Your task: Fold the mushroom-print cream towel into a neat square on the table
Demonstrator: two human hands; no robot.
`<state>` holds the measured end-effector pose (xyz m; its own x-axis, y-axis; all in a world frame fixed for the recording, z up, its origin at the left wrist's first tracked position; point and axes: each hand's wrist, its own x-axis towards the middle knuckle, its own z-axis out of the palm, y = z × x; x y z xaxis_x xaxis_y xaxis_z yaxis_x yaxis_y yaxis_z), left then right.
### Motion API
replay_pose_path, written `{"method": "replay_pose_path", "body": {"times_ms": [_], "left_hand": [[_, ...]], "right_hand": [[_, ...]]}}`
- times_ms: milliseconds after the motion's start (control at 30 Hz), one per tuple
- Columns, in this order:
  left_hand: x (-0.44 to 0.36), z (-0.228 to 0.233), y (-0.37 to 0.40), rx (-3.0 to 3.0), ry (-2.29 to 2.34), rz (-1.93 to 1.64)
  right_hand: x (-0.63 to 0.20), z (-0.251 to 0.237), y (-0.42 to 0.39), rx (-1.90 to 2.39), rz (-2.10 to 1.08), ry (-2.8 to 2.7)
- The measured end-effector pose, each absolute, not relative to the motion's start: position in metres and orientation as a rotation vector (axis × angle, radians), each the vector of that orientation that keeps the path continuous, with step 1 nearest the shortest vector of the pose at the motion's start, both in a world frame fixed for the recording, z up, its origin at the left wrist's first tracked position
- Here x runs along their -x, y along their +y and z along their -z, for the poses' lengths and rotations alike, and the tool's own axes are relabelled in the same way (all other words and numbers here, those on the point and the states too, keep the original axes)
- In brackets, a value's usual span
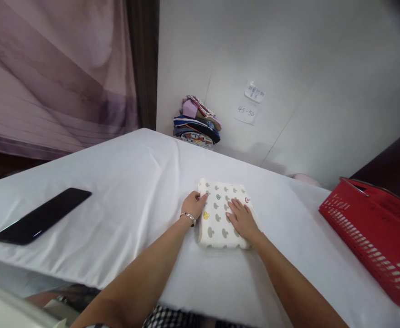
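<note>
A folded white cloth [217, 228] lies flat on the table in front of me. It has a print of grey mushroom shapes, with a few in green, yellow and red. At its left edge, my left hand [193, 205] has its fingers curled, gripping the border with the thumb on top; a bracelet circles that wrist. My right hand [244, 221] rests on the right part of the cloth, palm down with fingers spread. The layers under the top face are mostly hidden.
A white sheet covers the table [125, 218]. On the left lies a black flat slab [44, 216]. A red plastic basket [374, 237] stands at the right edge. Folded clothes [196, 123] are stacked at the back, against a wall with paper notes [246, 113].
</note>
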<state>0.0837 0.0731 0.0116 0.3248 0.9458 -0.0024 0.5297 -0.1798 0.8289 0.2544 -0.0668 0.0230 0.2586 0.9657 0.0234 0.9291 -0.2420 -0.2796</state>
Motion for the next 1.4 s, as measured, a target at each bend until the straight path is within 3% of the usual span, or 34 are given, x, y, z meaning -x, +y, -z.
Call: {"method": "replay_pose_path", "body": {"times_ms": [133,433,867,1000,1233,1400], "left_hand": [[-0.085,-0.009,0.074,-1.956,1.330,-0.569],[-0.086,-0.006,0.076,-2.008,1.358,-0.549],[-0.085,-0.015,0.070,-2.039,1.342,-0.431],[-0.085,-0.014,0.072,-2.065,1.329,-0.431],[-0.085,-0.011,0.074,-2.076,1.304,-0.454],[-0.086,-0.010,0.075,-2.055,1.311,-0.483]], "right_hand": [[-0.252,-0.033,-0.054,2.289,-0.341,-1.694],[-0.255,-0.029,0.006,2.315,-0.166,-1.772],[-0.257,-0.026,0.014,2.353,-0.357,-1.654],[-0.251,-0.026,0.016,2.372,-0.267,-1.648],[-0.225,-0.027,-0.018,2.353,-0.320,-1.738],[-0.196,-0.021,-0.078,2.219,-0.166,-1.850]]}}
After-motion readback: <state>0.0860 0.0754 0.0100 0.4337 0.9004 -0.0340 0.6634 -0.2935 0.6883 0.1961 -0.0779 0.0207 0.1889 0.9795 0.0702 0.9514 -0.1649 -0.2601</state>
